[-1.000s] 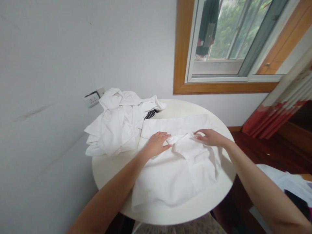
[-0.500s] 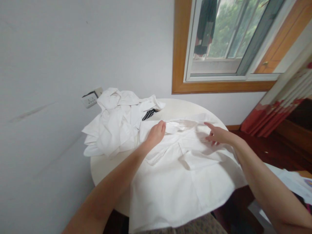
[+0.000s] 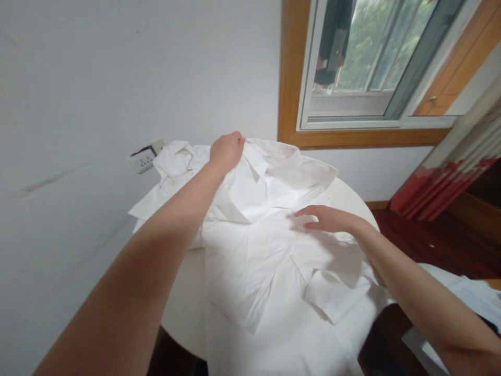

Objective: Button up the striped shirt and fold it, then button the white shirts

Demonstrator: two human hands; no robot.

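A white shirt [image 3: 250,266] lies spread over the round table, its lower part hanging past the near edge. At the table's far side my left hand [image 3: 227,150] is closed on the shirt's upper part, holding the fabric raised in loose folds. Over the middle of the shirt is my right hand [image 3: 324,217], thumb and fingers apart, close above or touching the cloth; I cannot tell which. A heap of other white clothes [image 3: 172,162] is at the left, partly hidden behind my left forearm and the lifted fabric.
The white round table [image 3: 182,297] stands against the wall. A wall socket [image 3: 143,159] is behind the heap. A wood-framed window [image 3: 287,73] is beyond, and a red and cream curtain [image 3: 426,188] hangs right. Papers or cloth [image 3: 457,292] lie at lower right.
My left hand has moved up and away with the shirt's upper part, unfolding it toward the wall and covering the striped dark piece. My right hand has shifted slightly left.
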